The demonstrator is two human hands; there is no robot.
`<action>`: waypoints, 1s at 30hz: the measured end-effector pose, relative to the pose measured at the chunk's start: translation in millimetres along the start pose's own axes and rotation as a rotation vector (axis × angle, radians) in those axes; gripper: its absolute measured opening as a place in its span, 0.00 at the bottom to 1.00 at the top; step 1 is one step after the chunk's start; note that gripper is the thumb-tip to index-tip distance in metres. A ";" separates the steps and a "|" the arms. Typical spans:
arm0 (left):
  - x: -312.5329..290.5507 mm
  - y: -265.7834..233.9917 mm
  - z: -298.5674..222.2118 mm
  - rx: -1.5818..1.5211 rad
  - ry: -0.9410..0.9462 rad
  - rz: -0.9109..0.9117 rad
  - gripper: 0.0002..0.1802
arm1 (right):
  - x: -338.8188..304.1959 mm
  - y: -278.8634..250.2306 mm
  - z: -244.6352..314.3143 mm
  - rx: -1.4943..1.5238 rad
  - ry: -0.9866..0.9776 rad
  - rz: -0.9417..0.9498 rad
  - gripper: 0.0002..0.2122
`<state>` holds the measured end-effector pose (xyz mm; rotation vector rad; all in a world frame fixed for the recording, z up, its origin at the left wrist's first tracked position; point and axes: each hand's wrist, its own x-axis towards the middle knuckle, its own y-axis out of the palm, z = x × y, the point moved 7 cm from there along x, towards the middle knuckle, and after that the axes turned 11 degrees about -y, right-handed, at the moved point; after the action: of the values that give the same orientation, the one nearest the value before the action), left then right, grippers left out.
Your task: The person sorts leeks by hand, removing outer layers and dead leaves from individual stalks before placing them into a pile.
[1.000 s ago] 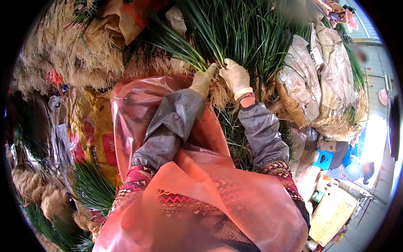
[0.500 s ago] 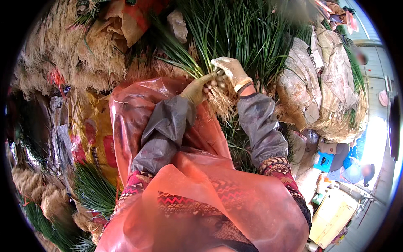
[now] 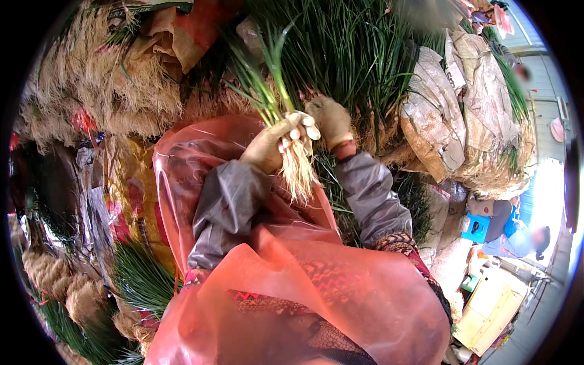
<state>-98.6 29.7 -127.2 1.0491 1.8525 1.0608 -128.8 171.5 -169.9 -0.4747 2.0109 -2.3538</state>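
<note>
My left hand [image 3: 271, 143], in a pale glove, is closed around a small bunch of spring onions [image 3: 296, 159]. Their white bulbs and stringy roots hang down in front of my lap, and the green leaves point up and away. Just right of it, my gloved right hand [image 3: 331, 123] is at the near edge of a big heap of spring onions [image 3: 347, 55]. Its back faces me and its fingers are hidden on the far side, so whether they hold anything does not show. A reddish see-through plastic apron [image 3: 201, 143] covers my lap.
Piled onions with thick tan roots [image 3: 121, 79] fill the far left. Tan woven sacking [image 3: 435, 115] lies over bundles at right. A yellow sack [image 3: 137, 182] and tied bundles [image 3: 85, 298] are at left. A person [image 3: 517, 240] sits at far right beside a blue stool [image 3: 476, 228].
My left hand has drawn the spring onions slightly left and toward me, tilting them more upright. My right hand has come off the bunch and turned toward the heap.
</note>
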 end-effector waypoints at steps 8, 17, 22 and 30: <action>-15.8 -58.8 -13.1 0.027 0.059 -0.368 0.15 | 25.3 -23.0 -19.9 -0.142 0.298 0.080 0.10; 11.9 -64.7 15.2 0.206 -0.026 -0.695 0.20 | -25.1 -29.2 18.5 1.420 0.443 0.062 0.13; 6.3 -69.4 18.9 0.247 -0.075 -0.668 0.15 | -4.4 -20.1 20.5 0.762 0.500 0.094 0.30; -9.5 -21.8 11.4 -0.105 -0.088 -0.202 0.16 | 27.1 -27.0 -27.7 0.238 0.503 -0.006 0.17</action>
<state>-91.1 17.4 -149.3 0.8162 1.7704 0.9652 -156.0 197.4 -141.4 0.1364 1.8300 -2.8864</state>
